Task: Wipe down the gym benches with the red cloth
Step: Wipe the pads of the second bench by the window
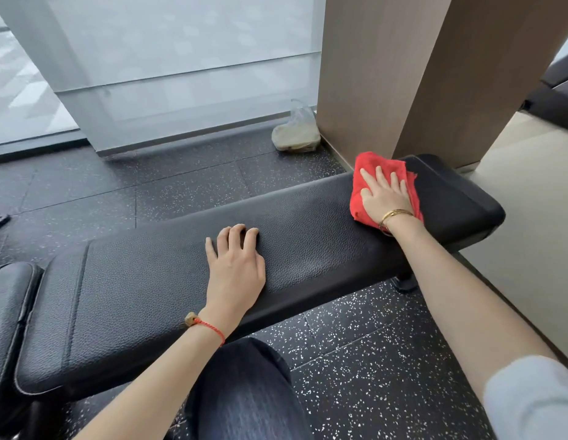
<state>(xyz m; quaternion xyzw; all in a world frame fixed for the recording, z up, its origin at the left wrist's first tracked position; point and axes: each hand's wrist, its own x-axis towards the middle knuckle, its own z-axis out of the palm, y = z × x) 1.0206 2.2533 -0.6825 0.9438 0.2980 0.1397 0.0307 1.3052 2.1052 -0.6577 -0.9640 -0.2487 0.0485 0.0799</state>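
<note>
Far left, near edge: second pad point(9, 315), black, touching the end of the bench, not yet reached by the cloth.

Centre: bench point(168, 274), long black padded top, running from near left to far right over speckled floor point(355, 360). Left hand point(235, 265) resting flat on the middle of the bench, palm down; fingers a bit apart, tips slightly bent against the pad, holding nothing. Seems only to brace the body. Red string on that wrist.

Behind, on the floor by the window point(181, 58): plastic bag point(295, 134) with sth. inside, just beside the wood pillar point(371, 74). Well apart from the bench, no matter for the wipe.

Right: cloth point(365, 173), red, bunched, lying on the far right end of the bench. Right hand point(384, 195) pressing flat on top of it, fingers straight and spread, not clamped around it. Gold bangle on the wrist.

Step in hand, as judged: wiping the right end. To do well: keep palm flat w/ even pressure, pull cloth in long overlapping strokes from right end toward the left, incl. rounded edges and sides. Move the left hand off before the cloth arrives there, else a strip stays unwiped. Cloth bunched, so maybe refold for a wider contact.
</note>
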